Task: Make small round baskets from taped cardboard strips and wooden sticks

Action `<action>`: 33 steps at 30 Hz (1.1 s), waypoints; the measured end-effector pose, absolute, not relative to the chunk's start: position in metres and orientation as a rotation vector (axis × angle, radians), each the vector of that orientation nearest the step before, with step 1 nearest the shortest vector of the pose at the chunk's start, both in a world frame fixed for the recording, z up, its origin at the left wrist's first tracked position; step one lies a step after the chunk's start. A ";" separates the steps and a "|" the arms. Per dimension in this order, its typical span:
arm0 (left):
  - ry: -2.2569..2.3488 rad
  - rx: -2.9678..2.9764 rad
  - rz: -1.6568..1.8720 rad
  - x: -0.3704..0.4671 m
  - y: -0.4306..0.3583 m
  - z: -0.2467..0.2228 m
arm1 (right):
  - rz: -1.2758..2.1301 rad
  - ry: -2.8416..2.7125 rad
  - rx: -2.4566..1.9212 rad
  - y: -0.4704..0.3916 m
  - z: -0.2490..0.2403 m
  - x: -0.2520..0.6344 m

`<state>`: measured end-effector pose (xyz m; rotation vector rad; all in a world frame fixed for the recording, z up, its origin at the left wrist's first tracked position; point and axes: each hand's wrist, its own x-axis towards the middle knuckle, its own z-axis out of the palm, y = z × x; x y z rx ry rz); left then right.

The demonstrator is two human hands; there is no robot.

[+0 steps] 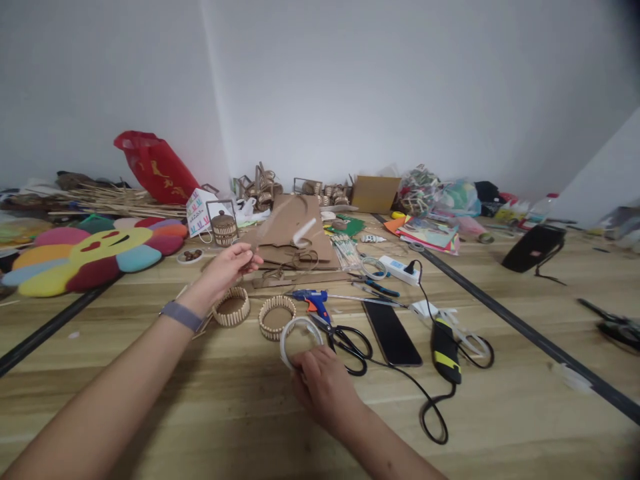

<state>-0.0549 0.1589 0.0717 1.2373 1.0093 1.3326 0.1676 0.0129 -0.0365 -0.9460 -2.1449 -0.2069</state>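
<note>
My right hand [323, 383] grips the near edge of a white ring [284, 343], which looks like a roll of tape, low at the centre. Its far side overlaps a round ring of short wooden sticks [265, 328]. A second stick ring [233, 310] lies to the left, beneath my left wrist. My left hand [233, 267] is raised above the cardboard pieces, its fingertips pinched together; what they hold, if anything, is too small to make out. Black-handled scissors [350, 347] and a blue and orange glue gun [314, 301] lie beside the white ring.
A phone [393, 332], a black and yellow corded tool [445, 350] and a power strip [400, 269] lie to the right. Cardboard [295, 223] is behind. A flower cushion [105, 250] sits left, and a black speaker [534, 248] stands far right.
</note>
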 end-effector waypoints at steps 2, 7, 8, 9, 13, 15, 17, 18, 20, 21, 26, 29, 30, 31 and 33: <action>1.019 1.267 1.320 -0.053 0.155 0.067 | -0.207 -2.124 -0.950 0.013 -0.036 0.169; 1.067 1.321 1.301 -0.047 0.148 0.053 | -0.212 -2.071 -0.967 0.015 -0.036 0.170; 1.072 1.332 1.292 -0.045 0.145 0.050 | -0.213 -2.059 -0.973 0.016 -0.035 0.171; 1.072 1.345 1.282 -0.043 0.142 0.047 | -0.213 -2.049 -0.982 0.017 -0.035 0.173; 1.057 1.407 1.248 -0.033 0.117 0.041 | -0.200 -2.042 -0.986 0.021 -0.029 0.186; 1.055 1.434 1.238 -0.027 0.101 0.041 | -0.155 -2.022 -0.977 0.024 -0.025 0.193; 1.053 1.457 1.237 -0.022 0.083 0.042 | -0.056 -1.927 -1.001 0.025 -0.019 0.199; 1.054 1.474 1.237 -0.019 0.073 0.042 | 0.009 -1.857 -1.023 0.025 -0.016 0.201; 1.084 1.551 1.228 -0.013 0.054 0.041 | 0.161 -1.717 -1.065 0.025 -0.008 0.203; 1.107 1.603 1.214 -0.010 0.044 0.039 | 0.236 -1.658 -1.072 0.024 -0.003 0.203; 1.230 1.708 1.076 0.009 -0.005 0.015 | 0.508 -1.517 -0.976 0.009 0.020 0.198; 1.195 1.713 1.023 0.019 -0.027 -0.004 | 0.569 -1.496 -0.987 -0.002 0.028 0.192; 1.191 1.673 1.006 0.021 -0.031 -0.008 | 0.591 -1.487 -1.009 -0.004 0.029 0.191; 1.185 1.588 0.990 0.023 -0.035 -0.010 | 0.624 -1.475 -1.031 -0.006 0.030 0.189; 1.181 1.375 0.967 0.025 -0.036 -0.012 | 0.708 -1.458 -1.045 -0.008 0.029 0.189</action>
